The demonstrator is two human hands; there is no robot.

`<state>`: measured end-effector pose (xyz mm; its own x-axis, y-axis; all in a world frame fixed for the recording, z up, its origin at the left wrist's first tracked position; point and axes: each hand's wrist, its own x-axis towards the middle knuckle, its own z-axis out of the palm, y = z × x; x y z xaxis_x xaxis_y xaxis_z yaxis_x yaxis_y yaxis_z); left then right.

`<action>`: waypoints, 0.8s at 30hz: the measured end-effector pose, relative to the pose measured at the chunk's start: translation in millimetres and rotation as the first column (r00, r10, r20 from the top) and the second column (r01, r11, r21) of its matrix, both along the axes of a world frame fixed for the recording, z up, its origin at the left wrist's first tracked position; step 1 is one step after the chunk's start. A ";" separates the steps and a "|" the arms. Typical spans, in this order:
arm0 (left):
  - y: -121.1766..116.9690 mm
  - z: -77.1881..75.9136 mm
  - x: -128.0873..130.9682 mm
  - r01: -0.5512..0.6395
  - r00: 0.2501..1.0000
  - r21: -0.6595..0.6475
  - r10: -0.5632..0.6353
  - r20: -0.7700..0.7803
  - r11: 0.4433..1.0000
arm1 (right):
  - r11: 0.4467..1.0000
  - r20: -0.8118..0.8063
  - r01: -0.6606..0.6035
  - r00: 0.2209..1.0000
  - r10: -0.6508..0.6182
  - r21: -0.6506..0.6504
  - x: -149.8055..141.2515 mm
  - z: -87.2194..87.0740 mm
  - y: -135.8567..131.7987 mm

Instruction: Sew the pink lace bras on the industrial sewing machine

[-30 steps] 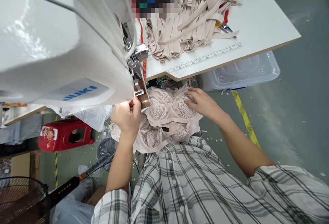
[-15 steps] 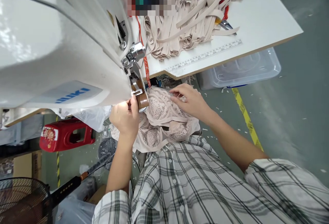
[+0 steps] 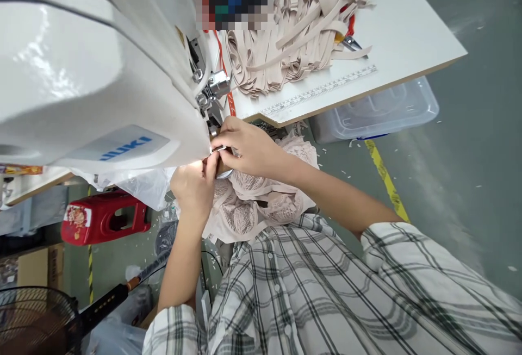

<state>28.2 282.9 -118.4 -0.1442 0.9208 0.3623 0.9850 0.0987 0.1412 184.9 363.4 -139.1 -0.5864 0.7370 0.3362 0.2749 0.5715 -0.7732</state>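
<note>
Beneath the head of a white sewing machine (image 3: 159, 132), both hands meet at the presser foot (image 3: 218, 149). My left hand (image 3: 193, 186) is closed, thumb and forefinger pinched at the near side of the foot; what lies between them is hidden. My right hand (image 3: 253, 148) reaches in from the right, its fingers bent together at the foot, and whatever they grip is too small to name. Pale pink lace bras (image 3: 261, 197) are bunched over my lap below the hands, partly covered by my right forearm.
Beige elastic straps (image 3: 293, 39) lie heaped on the white table (image 3: 408, 34), beside snips (image 3: 353, 44) and a printed ruler scale (image 3: 322, 91). Below the table stands a clear plastic bin (image 3: 379, 107). At left are a red stool (image 3: 104, 216) and a fan (image 3: 36, 317).
My right hand has left the lace and moved left and up to the presser foot, its fingers now bent in. My left hand stays pinched in nearly the same place.
</note>
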 end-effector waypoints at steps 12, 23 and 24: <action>-68.6 -7.7 -39.9 0.448 0.890 0.229 -0.456 -0.019 0.864 | 0.966 0.072 0.251 0.964 -0.255 0.066 12.8 12.0 -5.3; -176.5 -153.5 -74.8 -0.066 0.894 -0.671 0.343 0.289 0.738 | 0.814 -0.295 0.558 0.760 -0.580 -0.161 33.3 12.2 186.2; -179.3 -155.3 -74.4 -0.064 0.885 -0.699 0.365 0.291 0.712 | 0.807 -0.309 0.563 0.746 -0.590 -0.180 32.5 20.8 207.3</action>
